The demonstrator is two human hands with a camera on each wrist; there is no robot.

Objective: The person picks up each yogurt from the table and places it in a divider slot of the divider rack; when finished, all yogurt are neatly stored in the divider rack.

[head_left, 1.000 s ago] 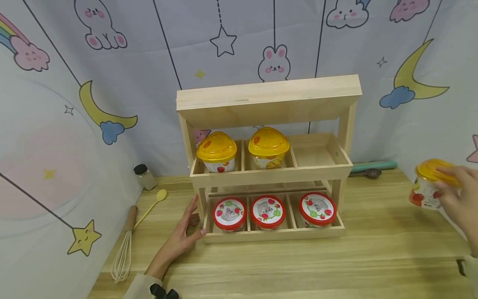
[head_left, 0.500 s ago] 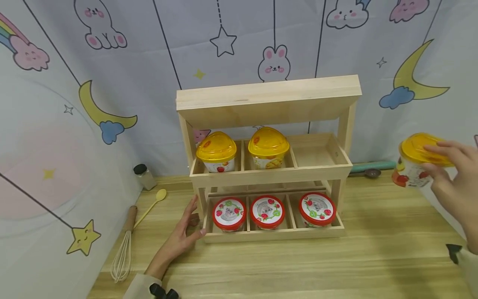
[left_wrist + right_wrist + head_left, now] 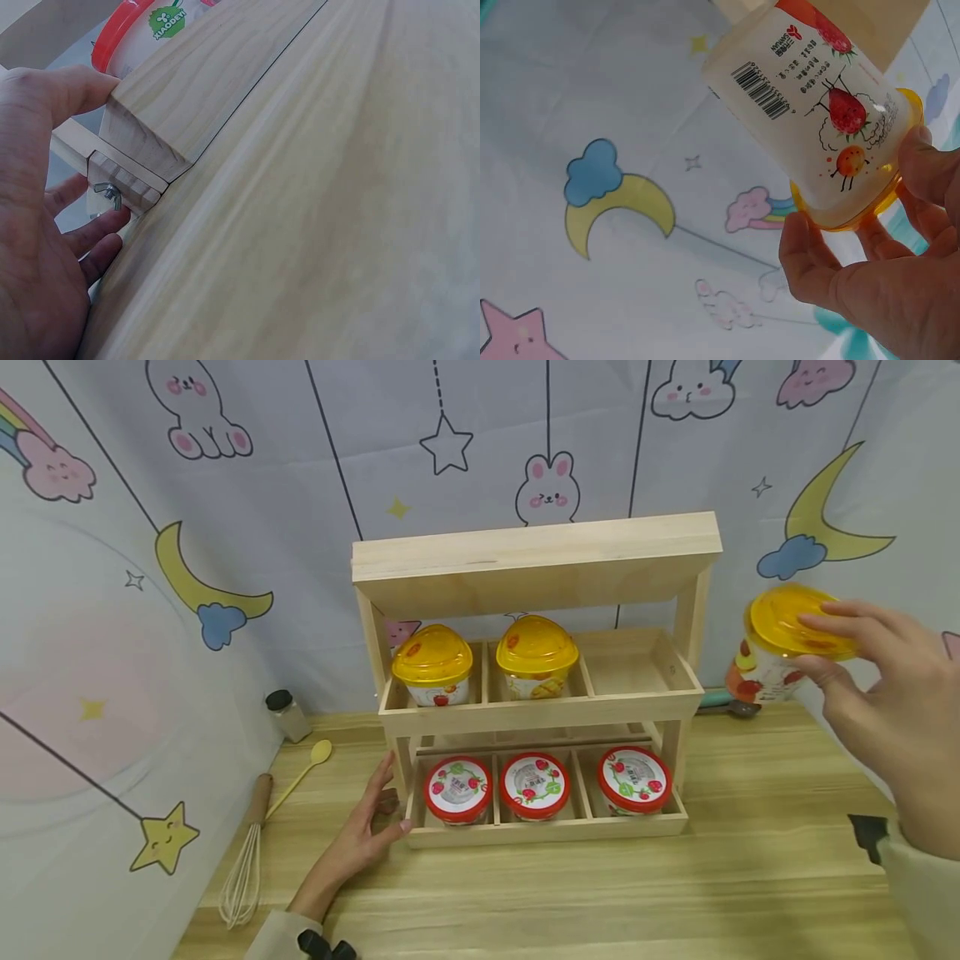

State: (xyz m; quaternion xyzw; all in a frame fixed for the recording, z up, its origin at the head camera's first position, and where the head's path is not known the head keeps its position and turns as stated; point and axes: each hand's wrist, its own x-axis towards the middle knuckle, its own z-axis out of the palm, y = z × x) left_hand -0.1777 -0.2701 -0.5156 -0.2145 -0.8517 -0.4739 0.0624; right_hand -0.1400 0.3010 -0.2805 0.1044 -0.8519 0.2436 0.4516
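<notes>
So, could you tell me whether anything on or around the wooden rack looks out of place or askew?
Nothing is spilled or damaged. The rack holds two yellow-lidded cups on top, with the top right compartment bare, and three red-lidded cups below. The one tilted thing is the yellow-lidded cup gripped in the right hand.

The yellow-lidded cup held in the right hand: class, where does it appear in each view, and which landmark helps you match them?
Head: yellow-lidded cup at right edge, off the table, gripped by the right hand.
Left wrist: not in it.
Right wrist: upper right, tilted, fingers round its lid.
Shared landmark: the yellow moon with blue cloud.
</notes>
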